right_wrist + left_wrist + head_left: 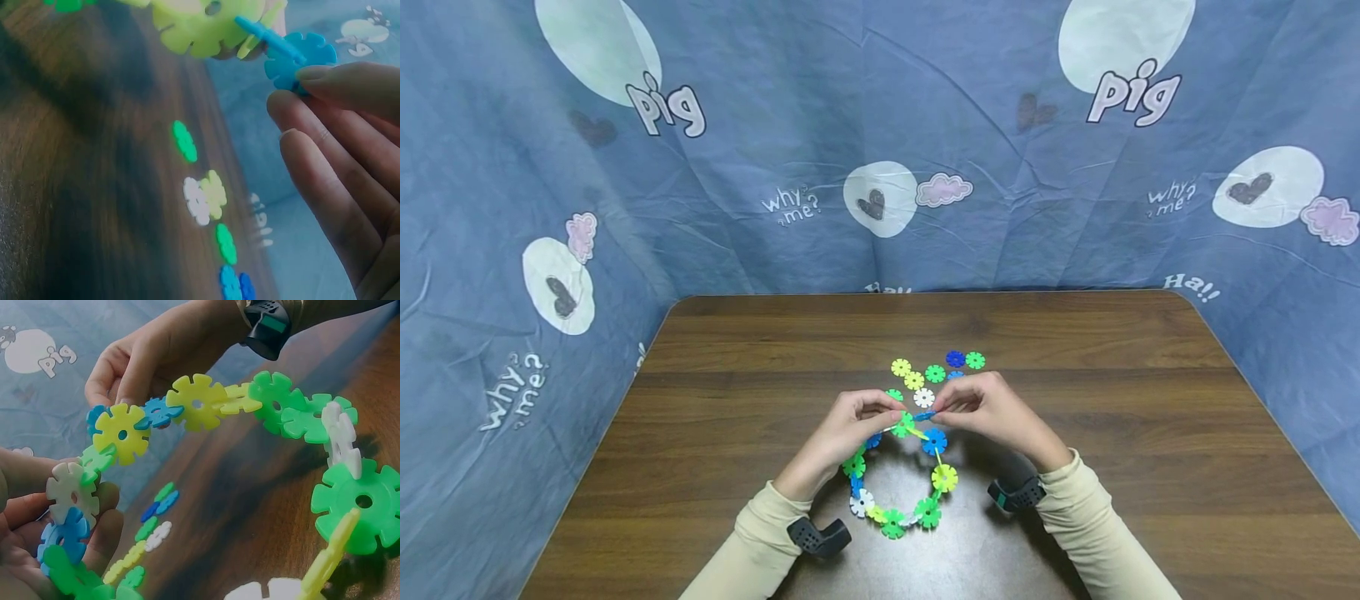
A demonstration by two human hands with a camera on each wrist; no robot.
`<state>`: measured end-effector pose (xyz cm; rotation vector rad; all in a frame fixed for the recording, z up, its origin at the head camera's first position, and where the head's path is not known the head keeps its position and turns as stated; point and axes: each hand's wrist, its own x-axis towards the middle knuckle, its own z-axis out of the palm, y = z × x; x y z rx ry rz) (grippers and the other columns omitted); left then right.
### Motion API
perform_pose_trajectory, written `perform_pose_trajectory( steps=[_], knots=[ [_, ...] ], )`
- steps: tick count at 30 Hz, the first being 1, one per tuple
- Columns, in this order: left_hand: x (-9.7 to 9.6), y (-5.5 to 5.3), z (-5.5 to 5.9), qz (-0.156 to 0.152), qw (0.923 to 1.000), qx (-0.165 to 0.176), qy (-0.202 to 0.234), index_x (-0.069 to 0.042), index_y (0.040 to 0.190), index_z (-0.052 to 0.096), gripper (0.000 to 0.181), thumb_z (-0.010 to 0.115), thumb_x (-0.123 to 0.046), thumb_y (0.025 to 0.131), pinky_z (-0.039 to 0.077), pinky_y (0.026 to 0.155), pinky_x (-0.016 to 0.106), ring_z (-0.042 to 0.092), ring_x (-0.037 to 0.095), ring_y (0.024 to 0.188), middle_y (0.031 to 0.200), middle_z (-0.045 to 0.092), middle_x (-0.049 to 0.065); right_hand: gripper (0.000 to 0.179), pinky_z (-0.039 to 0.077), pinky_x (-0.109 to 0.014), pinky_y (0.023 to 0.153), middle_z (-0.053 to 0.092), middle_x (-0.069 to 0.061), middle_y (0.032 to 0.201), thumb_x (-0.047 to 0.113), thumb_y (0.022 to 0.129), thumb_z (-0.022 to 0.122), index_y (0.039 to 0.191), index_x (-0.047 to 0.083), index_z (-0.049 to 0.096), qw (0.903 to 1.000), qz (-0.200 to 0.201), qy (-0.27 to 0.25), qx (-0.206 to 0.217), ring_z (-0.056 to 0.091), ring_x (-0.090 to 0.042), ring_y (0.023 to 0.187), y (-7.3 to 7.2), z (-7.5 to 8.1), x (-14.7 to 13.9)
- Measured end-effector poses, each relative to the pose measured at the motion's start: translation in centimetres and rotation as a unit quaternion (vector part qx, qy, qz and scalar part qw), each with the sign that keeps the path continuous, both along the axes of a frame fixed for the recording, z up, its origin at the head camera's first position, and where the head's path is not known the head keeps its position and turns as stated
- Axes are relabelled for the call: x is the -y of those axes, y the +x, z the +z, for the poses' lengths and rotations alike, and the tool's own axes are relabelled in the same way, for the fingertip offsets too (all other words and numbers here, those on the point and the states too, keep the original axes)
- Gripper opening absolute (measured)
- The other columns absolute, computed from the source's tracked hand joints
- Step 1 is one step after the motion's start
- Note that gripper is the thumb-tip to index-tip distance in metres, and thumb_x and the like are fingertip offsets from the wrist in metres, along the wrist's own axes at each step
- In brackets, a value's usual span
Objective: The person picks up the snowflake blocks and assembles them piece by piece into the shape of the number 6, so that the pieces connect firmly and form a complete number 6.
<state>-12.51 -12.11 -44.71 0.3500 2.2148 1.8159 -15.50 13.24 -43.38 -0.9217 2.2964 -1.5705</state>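
Note:
Notched plastic snowflake discs in green, blue, yellow and white are linked into a ring-shaped chain (944, 478), raised between the two hands over the table. At the chain's far side my left hand (850, 429) pinches a green disc (902, 424); in the left wrist view its fingers also lie behind a white disc (73, 495). My right hand (988, 412) pinches a blue disc (301, 59) between thumb and index finger, the other fingers extended. In the left wrist view that blue disc is partly hidden behind a yellow disc (122, 434).
Loose discs lie flat on the wooden table (760, 350) beyond the hands, among them a white disc (923, 397), a yellow disc (900, 367) and a dark blue disc (955, 359). A printed blue cloth (820, 108) hangs behind the table.

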Motion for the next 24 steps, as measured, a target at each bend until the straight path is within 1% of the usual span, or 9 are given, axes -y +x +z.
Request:
perform_pose_trajectory(
  steps=[5,9,13,18,21,24],
  knots=[
    [-0.1,0.0,0.0,0.005,1.0,0.003,-0.003,0.013,0.115,0.069,0.028,0.069,-0.01,0.098,0.057,0.082,0.023,0.069,0.005,0.088,0.11,0.074,0.024,0.006,0.064,-0.03,0.074,0.08,-0.008,0.091,0.004,0.09,0.079,0.094,0.007,0.077,0.9993,0.006,0.017,-0.033,0.074,-0.008,0.082,0.1,0.1,0.2],
    [-0.3,0.1,0.0,0.01,0.9999,0.007,0.006,0.013,0.113,0.069,0.028,0.07,-0.01,0.097,0.059,0.083,0.028,0.069,0.005,0.087,0.108,0.075,0.023,0.006,0.064,-0.028,0.07,0.08,-0.005,0.087,0.003,0.088,0.08,0.092,0.007,0.08,0.997,0.0,0.021,-0.075,0.073,-0.005,0.076,0.3,0.0,0.4],
    [-0.5,0.3,0.1,0.022,0.9997,0.008,0.008,0.012,0.111,0.071,0.025,0.071,-0.009,0.096,0.06,0.082,0.028,0.069,0.005,0.085,0.106,0.075,0.023,0.007,0.063,-0.026,0.066,0.079,-0.003,0.081,0.0,0.085,0.082,0.087,0.006,0.08,0.9907,-0.003,0.015,-0.136,0.073,-0.006,0.071,0.6,0.0,0.7],
    [-0.6,0.3,0.1,0.037,0.9993,-0.004,-0.006,0.01,0.107,0.073,0.022,0.072,-0.008,0.095,0.058,0.077,0.025,0.068,0.008,0.084,0.103,0.076,0.023,0.011,0.062,-0.022,0.065,0.078,-0.002,0.078,-0.003,0.083,0.082,0.085,0.007,0.08,0.9814,0.003,0.01,-0.192,0.073,-0.007,0.069,0.8,-0.1,1.2],
    [-0.5,0.3,0.0,0.036,0.9993,-0.011,-0.008,0.011,0.107,0.073,0.022,0.072,-0.008,0.095,0.058,0.076,0.025,0.068,0.009,0.083,0.102,0.076,0.023,0.011,0.061,-0.02,0.065,0.078,-0.002,0.077,-0.002,0.083,0.082,0.085,0.008,0.08,0.9791,0.001,0.012,-0.203,0.072,-0.005,0.068,0.8,-0.3,1.4],
    [-0.4,0.3,0.0,0.031,0.9994,-0.011,-0.008,0.011,0.107,0.072,0.023,0.072,-0.008,0.095,0.058,0.077,0.025,0.068,0.007,0.083,0.102,0.076,0.024,0.01,0.061,-0.02,0.066,0.079,-0.002,0.079,-0.001,0.085,0.082,0.086,0.009,0.08,0.9817,-0.006,0.015,-0.19,0.072,-0.005,0.07,0.8,-0.4,1.4]
  ],
)
